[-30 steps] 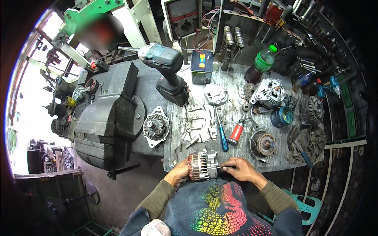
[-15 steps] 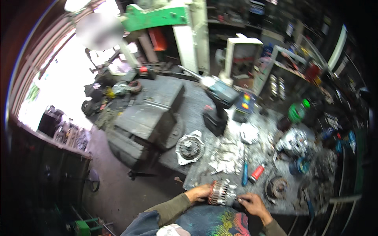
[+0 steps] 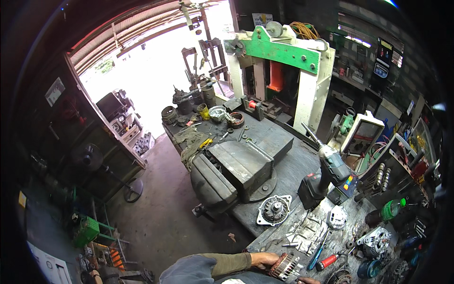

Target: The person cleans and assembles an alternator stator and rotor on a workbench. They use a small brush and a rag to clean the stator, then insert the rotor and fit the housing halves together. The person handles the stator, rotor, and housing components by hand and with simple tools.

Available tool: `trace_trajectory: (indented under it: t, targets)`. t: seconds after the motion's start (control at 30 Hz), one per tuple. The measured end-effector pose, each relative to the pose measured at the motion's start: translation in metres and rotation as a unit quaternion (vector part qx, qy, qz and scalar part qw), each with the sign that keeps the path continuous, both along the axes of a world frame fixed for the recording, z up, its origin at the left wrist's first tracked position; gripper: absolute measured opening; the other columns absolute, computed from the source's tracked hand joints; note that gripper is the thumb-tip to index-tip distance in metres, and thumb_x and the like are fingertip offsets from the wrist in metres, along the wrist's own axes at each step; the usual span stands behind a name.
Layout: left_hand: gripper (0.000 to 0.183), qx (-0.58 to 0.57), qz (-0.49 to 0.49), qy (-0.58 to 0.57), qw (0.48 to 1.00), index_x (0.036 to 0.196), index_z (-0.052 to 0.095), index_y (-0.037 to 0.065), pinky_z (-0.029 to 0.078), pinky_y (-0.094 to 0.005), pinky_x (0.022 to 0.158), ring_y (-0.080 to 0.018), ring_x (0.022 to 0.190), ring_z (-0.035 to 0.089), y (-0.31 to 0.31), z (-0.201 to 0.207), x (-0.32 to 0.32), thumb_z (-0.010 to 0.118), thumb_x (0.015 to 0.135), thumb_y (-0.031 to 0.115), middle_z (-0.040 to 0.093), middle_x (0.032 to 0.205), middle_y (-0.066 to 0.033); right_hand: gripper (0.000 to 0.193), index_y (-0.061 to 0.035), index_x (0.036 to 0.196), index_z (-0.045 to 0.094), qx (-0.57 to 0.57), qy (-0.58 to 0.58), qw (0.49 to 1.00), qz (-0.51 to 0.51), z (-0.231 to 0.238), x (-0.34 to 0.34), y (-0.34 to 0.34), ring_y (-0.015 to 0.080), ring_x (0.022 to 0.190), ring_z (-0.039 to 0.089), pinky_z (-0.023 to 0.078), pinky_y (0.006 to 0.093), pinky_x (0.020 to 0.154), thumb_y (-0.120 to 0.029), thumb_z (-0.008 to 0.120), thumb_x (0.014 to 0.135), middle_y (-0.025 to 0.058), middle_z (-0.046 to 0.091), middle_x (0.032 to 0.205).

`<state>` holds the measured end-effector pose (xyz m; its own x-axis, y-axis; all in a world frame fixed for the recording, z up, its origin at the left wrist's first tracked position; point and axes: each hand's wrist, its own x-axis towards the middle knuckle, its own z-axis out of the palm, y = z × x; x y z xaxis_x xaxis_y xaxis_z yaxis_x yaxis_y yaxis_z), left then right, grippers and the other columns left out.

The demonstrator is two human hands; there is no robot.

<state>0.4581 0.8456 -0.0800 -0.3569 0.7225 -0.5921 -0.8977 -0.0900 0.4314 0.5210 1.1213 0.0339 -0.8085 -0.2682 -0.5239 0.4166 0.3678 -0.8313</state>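
My left hand (image 3: 266, 260) is closed on the left side of an alternator stator (image 3: 285, 266), a ring with copper-coloured windings and silvery metal parts. It is held at the near edge of the bench. Only a bit of my right hand (image 3: 309, 280) shows at the lower edge, by the stator's right side. Its fingers are mostly cut off, so their grip is hidden. Just beyond lie a blue-handled screwdriver (image 3: 319, 251) and a red-handled tool (image 3: 327, 261). An alternator end housing with its rotor (image 3: 274, 210) lies farther off, beside the vise.
A large bench vise (image 3: 236, 173) stands left of the work. Behind are a cordless impact wrench (image 3: 331, 163) and a green-and-white press frame (image 3: 283, 49). More alternator parts (image 3: 376, 241) and a green bottle (image 3: 392, 208) crowd the right. A pedestal fan (image 3: 90, 156) stands left.
My view has swung up and left, so the bench and hands sit lower and farther right. The left hand still grips the stator; the right hand has mostly left the picture.
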Motion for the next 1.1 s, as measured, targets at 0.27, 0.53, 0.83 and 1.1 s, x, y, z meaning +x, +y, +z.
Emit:
trace_trajectory:
  t: [0.27,0.53,0.83,1.1]
  targets:
    - [0.037,-0.128,-0.047,0.123,0.983,0.106,0.075,0.003,0.053,-0.0385,0.062,-0.0194,0.073,0.069,0.001,-0.029,-0.006,0.060,0.104,0.037,0.076,0.093,-0.0049,0.029,0.0031,0.124,0.074,0.033,0.003,0.999,0.006,0.005,0.000,-0.001,0.0215,0.105,0.070,0.054,0.0360,0.094,-0.014,0.068,0.101,0.0162,0.078,0.114]
    - [0.027,-0.026,0.036,0.007,0.999,0.102,0.074,0.005,0.054,-0.0372,0.061,-0.0192,0.070,0.068,0.005,-0.043,0.009,0.057,0.102,0.026,0.075,0.089,-0.0051,0.030,0.0023,0.125,0.074,0.020,0.008,1.000,0.008,0.016,-0.001,-0.007,0.0226,0.109,0.071,0.054,0.0358,0.098,-0.016,0.068,0.101,0.0174,0.078,0.116]
    - [0.020,-0.088,-0.049,0.059,0.993,0.084,0.068,0.011,0.030,-0.0291,0.038,-0.0097,0.044,0.045,-0.009,0.020,-0.008,0.057,0.098,0.019,0.061,0.066,0.0011,0.031,0.0022,0.125,0.074,0.022,-0.003,1.000,0.003,0.017,-0.001,-0.007,0.0217,0.109,0.070,0.054,0.0352,0.096,-0.017,0.069,0.101,0.0165,0.078,0.116]
    - [0.022,-0.091,0.009,0.119,0.989,0.081,0.072,0.006,0.037,-0.0317,0.044,-0.0119,0.049,0.051,-0.008,0.001,0.002,0.063,0.096,0.019,0.062,0.067,-0.0020,0.029,0.0006,0.123,0.075,0.029,0.021,0.999,-0.004,0.008,0.002,-0.002,0.0221,0.109,0.071,0.054,0.0356,0.096,-0.016,0.070,0.100,0.0158,0.078,0.116]
